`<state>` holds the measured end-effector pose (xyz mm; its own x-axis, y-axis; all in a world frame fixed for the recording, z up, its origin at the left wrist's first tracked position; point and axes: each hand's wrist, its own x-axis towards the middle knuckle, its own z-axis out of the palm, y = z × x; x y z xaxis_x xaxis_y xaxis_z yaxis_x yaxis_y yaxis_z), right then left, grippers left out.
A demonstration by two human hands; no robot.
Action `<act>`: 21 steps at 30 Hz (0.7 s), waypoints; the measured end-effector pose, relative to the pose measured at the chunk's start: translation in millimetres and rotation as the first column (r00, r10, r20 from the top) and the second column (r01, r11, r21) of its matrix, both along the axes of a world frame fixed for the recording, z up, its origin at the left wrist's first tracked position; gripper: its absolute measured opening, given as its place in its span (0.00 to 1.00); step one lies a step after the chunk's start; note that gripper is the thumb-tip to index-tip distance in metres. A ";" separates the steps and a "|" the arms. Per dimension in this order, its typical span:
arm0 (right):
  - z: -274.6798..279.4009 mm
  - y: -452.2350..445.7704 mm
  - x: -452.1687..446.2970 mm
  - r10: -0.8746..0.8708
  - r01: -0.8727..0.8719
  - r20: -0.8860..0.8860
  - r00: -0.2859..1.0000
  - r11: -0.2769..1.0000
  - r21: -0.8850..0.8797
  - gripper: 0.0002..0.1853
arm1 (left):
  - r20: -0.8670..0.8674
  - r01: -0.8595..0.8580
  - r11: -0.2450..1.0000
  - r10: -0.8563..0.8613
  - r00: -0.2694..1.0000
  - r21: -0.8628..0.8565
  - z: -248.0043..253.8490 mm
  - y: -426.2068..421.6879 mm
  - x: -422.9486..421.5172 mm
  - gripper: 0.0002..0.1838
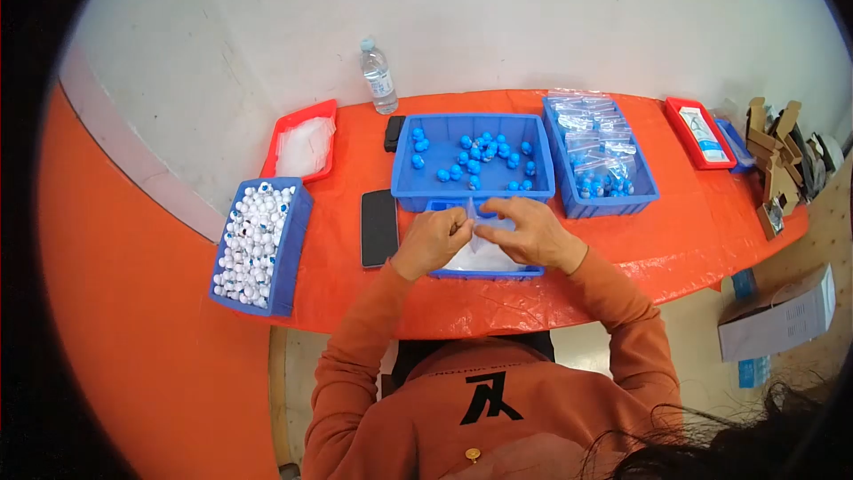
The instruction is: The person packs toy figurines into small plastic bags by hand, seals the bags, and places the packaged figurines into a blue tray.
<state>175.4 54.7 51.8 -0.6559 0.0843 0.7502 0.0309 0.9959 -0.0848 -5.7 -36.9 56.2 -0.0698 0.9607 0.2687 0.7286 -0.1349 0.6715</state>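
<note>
My left hand (434, 238) is closed in a pinch on a small clear plastic bag (474, 238), held upright between my hands. On the bag's other side is my right hand (535, 231), thumb and index finger apart, their tips at the bag; whether they touch it is hard to tell. Below both hands lies a shallow blue tray (489, 275) with a stack of clear bags (480, 258) in it. Just beyond, a larger blue bin (418, 201) holds several blue balls (475, 152), some with patterned marks.
Left are a blue bin of white balls (253, 244), a red tray of clear bags (305, 148) and a phone (379, 229). A water bottle (378, 78) stands behind. Right are a blue bin of bagged blue balls (611, 204), a red tray (726, 163) and cardboard pieces (778, 156).
</note>
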 end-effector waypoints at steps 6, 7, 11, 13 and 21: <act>22.2 -17.7 9.9 0.027 -0.115 0.254 0.967 0.933 0.341 0.03 | -0.237 0.081 0.995 -0.066 0.969 0.056 9.0 -4.8 -5.0 0.12; 23.6 -23.0 12.2 0.022 -0.142 0.300 0.954 0.912 0.384 0.03 | -0.342 0.070 0.993 -0.033 0.939 0.094 9.2 -6.2 -5.3 0.12; 22.3 -36.8 10.6 0.023 -0.200 0.402 0.915 0.892 0.405 0.03 | -0.514 0.108 0.989 -0.044 0.857 0.096 15.4 -11.9 0.7 0.11; 22.0 -43.6 8.7 0.033 -0.232 0.459 0.888 0.894 0.384 0.04 | -0.580 0.149 0.987 -0.089 0.810 0.057 21.4 -16.1 5.2 0.10; 21.7 -66.8 17.9 -0.280 -0.018 0.655 0.701 0.912 0.410 0.05 | -0.648 0.311 0.949 -0.269 0.712 -0.053 47.4 -32.3 13.3 0.09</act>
<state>193.3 -12.1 73.5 -0.9961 0.0365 0.0807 0.0642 0.9250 0.3744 7.6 -69.1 103.6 0.4178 0.8866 0.1986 0.8998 -0.4341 0.0450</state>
